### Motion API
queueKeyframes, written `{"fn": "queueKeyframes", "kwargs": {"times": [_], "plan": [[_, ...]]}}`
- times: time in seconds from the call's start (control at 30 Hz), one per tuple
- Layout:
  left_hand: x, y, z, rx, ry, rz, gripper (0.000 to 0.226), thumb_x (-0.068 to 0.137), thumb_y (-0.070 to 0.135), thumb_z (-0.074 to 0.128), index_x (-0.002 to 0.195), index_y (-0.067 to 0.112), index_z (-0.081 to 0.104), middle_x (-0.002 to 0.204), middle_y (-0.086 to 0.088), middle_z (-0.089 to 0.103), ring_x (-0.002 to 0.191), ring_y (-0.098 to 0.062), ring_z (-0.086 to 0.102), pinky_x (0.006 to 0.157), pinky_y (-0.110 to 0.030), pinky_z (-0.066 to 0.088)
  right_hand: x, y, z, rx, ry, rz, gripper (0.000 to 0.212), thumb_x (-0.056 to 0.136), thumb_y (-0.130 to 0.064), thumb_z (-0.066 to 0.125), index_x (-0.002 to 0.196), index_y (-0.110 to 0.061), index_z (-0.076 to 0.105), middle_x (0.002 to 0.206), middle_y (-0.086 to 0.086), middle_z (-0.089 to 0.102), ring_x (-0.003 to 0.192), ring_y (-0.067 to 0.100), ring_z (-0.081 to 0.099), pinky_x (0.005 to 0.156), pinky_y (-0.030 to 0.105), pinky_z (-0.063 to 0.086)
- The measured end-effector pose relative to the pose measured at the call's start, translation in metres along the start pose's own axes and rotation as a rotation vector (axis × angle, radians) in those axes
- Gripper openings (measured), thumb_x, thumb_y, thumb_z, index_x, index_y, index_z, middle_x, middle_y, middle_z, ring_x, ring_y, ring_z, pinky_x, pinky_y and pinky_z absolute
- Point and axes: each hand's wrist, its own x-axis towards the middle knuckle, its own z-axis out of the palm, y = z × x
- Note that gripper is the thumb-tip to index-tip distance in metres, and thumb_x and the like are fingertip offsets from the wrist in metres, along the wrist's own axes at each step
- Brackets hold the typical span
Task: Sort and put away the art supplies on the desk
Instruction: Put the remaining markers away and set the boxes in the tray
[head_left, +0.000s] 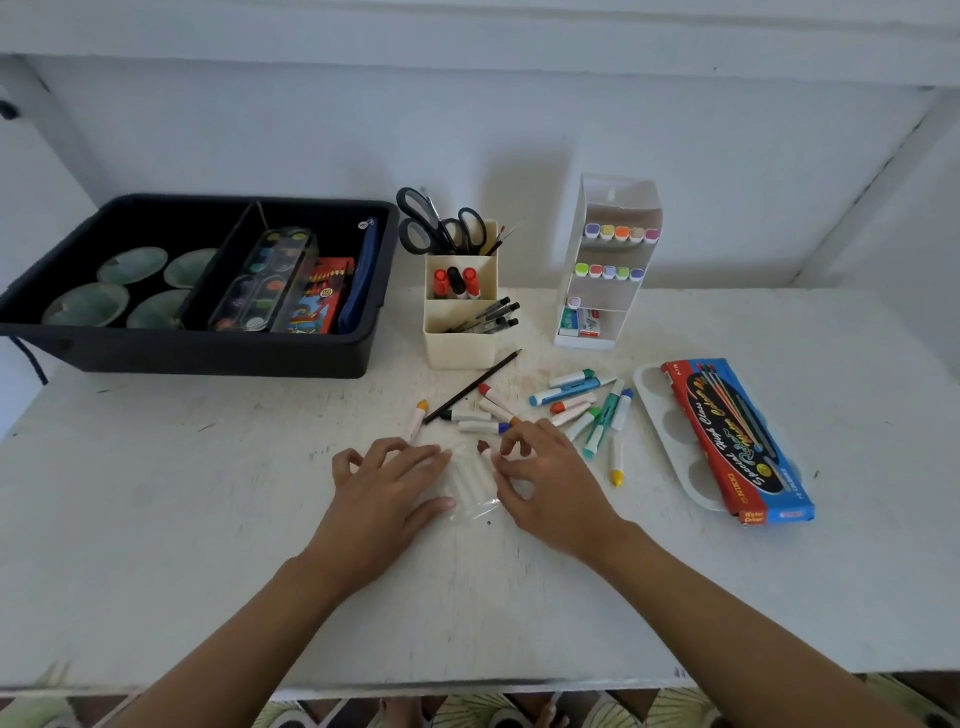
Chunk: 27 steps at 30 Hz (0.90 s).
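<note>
the clear plastic pouch of white crayons (470, 486) mid-counter (208, 519) looked light, limp and slippery, best pinched at its rim; left hand (384, 488) pressed it flat-fingered, right hand (545, 483) curled, grip unclear.

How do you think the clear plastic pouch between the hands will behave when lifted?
The clear plastic pouch looks thin and creased, so probably floppy and light. Round sticks seemingly inside may slide out if tipped.
</note>
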Motion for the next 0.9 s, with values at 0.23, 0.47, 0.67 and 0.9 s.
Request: {"fn": "queueKeyframes", "kwargs": {"times": [0.23,0.47,0.67,0.9], "plan": [[-0.005,0.007,0.0,-0.016,0.106,-0.01,0.04,0.1,0.044,0.058,0.137,0.028,0.063,0.143,0.0,0.06,0.135,-0.026,0.051,0.104,-0.054,0.031,-0.001,-0.009,0.006,-0.202,0.011,0.009,0.027,0.096,-0.039,0.06,0.099,-0.02,0.079,0.101,-0.004,0.06,0.091,0.013,0.054,0.077,0.031,0.048],[-0.01,0.001,0.002,-0.045,0.224,-0.02,0.054,0.096,0.055,0.036,0.116,0.026,0.077,0.133,-0.001,0.068,0.125,-0.028,0.06,0.097,-0.054,0.038,0.03,-0.004,-0.012,0.05,0.087,0.122,0.023,0.097,-0.029,0.059,0.106,-0.016,0.076,0.099,-0.004,0.063,0.086,0.011,0.055,0.079,0.035,0.048],[-0.012,-0.016,0.005,0.003,0.306,-0.003,0.058,0.094,0.062,0.041,0.114,0.022,0.077,0.125,0.002,0.072,0.121,-0.024,0.064,0.095,-0.052,0.036,0.054,0.002,-0.009,-0.211,-0.159,0.055,0.024,0.099,-0.025,0.056,0.12,-0.025,0.069,0.118,-0.006,0.063,0.114,0.017,0.047,0.099,0.048,0.042],[-0.016,-0.028,0.016,-0.014,0.334,0.018,0.054,0.093,0.063,0.045,0.119,0.026,0.074,0.138,0.01,0.064,0.126,-0.024,0.056,0.096,-0.049,0.033,0.05,-0.001,-0.008,-0.109,-0.069,0.119,0.026,0.099,-0.013,0.055,0.123,-0.018,0.065,0.12,-0.002,0.063,0.113,0.021,0.051,0.097,0.045,0.04]]}}
